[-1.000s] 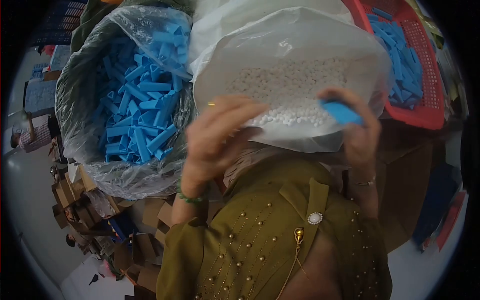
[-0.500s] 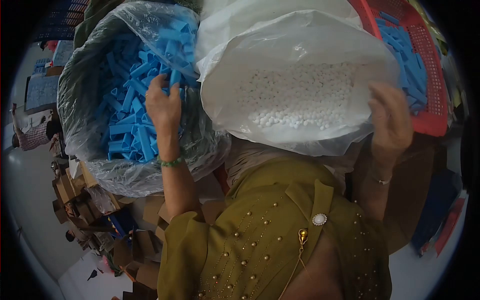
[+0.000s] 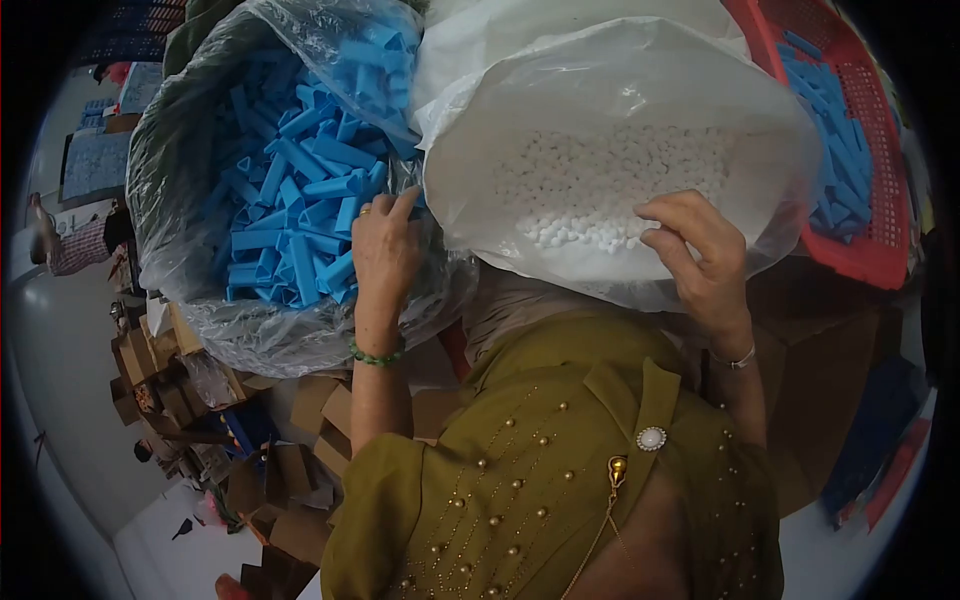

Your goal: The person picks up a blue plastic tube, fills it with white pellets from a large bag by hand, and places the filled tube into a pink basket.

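Observation:
My left hand (image 3: pixel 384 245) is over the right edge of a plastic-lined container (image 3: pixel 190 320) full of blue triangular tubes (image 3: pixel 300 250). Its fingers are bent around something I cannot make out. Small white balls (image 3: pixel 590 230) lie in an open white bag (image 3: pixel 560 90) in front of me. Above the bag's near right part is my right hand (image 3: pixel 700 250), thumb and forefinger curved toward each other beside the balls; whether a ball is between the tips is too small to tell.
A red basket (image 3: pixel 890 180) at the far right holds more blue tubes (image 3: pixel 835 140). Cardboard boxes (image 3: pixel 180 390) stand at the lower left. Another person in a checked shirt (image 3: pixel 85 248) is at the far left.
My left hand has moved right and toward me, away from the middle of the blue tubes. My right hand has come left from the bag's right edge to the white balls.

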A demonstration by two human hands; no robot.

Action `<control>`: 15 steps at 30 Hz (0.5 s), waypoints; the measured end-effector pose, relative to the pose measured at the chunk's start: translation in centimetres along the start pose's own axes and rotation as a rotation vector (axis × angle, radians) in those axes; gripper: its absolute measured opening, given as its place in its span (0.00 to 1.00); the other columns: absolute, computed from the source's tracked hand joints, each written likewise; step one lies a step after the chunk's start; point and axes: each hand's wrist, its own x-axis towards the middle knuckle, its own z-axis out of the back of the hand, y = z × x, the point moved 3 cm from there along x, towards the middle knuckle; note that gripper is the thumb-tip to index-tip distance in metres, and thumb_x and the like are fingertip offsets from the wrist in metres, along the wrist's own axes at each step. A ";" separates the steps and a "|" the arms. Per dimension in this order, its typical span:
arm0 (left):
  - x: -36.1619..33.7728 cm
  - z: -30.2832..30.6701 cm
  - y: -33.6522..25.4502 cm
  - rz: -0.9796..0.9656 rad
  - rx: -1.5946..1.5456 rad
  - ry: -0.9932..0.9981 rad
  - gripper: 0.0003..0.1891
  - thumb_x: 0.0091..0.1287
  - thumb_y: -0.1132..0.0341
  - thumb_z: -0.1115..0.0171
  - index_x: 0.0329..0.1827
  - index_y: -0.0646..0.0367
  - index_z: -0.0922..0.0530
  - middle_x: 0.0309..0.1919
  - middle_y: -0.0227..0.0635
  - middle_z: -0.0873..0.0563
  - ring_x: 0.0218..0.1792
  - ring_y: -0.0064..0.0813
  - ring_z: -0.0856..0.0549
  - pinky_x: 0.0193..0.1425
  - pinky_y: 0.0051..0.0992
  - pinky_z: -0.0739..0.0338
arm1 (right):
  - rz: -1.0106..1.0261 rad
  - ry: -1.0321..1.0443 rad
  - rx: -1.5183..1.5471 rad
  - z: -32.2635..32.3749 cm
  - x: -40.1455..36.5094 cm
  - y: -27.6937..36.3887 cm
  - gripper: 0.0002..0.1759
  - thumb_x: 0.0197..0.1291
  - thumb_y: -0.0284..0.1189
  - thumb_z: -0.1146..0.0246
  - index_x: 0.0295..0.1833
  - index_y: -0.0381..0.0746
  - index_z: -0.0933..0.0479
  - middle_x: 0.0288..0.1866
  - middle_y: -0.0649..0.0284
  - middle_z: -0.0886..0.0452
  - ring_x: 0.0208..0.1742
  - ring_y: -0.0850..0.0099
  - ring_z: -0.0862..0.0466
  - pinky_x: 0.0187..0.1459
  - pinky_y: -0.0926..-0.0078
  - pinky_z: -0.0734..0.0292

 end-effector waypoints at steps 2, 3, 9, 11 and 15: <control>0.0 -0.3 0.2 -0.003 0.020 -0.013 0.17 0.54 0.74 0.38 0.49 0.57 0.20 0.44 0.43 0.19 0.47 0.47 0.22 0.51 0.41 0.27 | -0.022 0.007 -0.003 0.0 -0.1 -0.1 0.11 0.52 0.15 0.33 0.43 0.33 0.19 0.36 0.58 0.20 0.31 0.69 0.20 0.31 0.75 0.26; 0.5 -0.4 0.3 -0.041 0.074 -0.062 0.17 0.54 0.75 0.38 0.48 0.57 0.20 0.44 0.43 0.19 0.47 0.46 0.22 0.51 0.40 0.27 | -0.024 0.010 0.003 -0.1 0.0 0.1 0.11 0.52 0.15 0.34 0.43 0.33 0.19 0.36 0.59 0.19 0.32 0.69 0.20 0.31 0.76 0.26; 1.1 -0.7 0.9 -0.201 0.180 -0.165 0.15 0.54 0.76 0.36 0.46 0.61 0.21 0.43 0.43 0.17 0.48 0.46 0.21 0.51 0.40 0.27 | 0.001 -0.002 0.022 -0.4 0.3 0.6 0.11 0.53 0.15 0.34 0.43 0.33 0.18 0.36 0.59 0.19 0.31 0.71 0.21 0.31 0.78 0.27; 0.2 1.1 0.9 -0.213 0.138 -0.189 0.15 0.54 0.76 0.35 0.46 0.61 0.21 0.43 0.43 0.17 0.49 0.47 0.21 0.52 0.40 0.28 | -0.036 0.001 0.022 0.0 0.0 0.3 0.10 0.53 0.15 0.34 0.43 0.33 0.18 0.36 0.59 0.19 0.31 0.71 0.20 0.31 0.78 0.27; -1.9 6.2 0.6 0.106 -0.148 -0.342 0.12 0.61 0.78 0.38 0.47 0.63 0.23 0.40 0.39 0.18 0.47 0.35 0.19 0.53 0.31 0.27 | -0.066 0.036 0.058 -0.1 -0.2 -0.1 0.11 0.53 0.16 0.33 0.43 0.33 0.18 0.36 0.59 0.19 0.32 0.71 0.20 0.32 0.76 0.27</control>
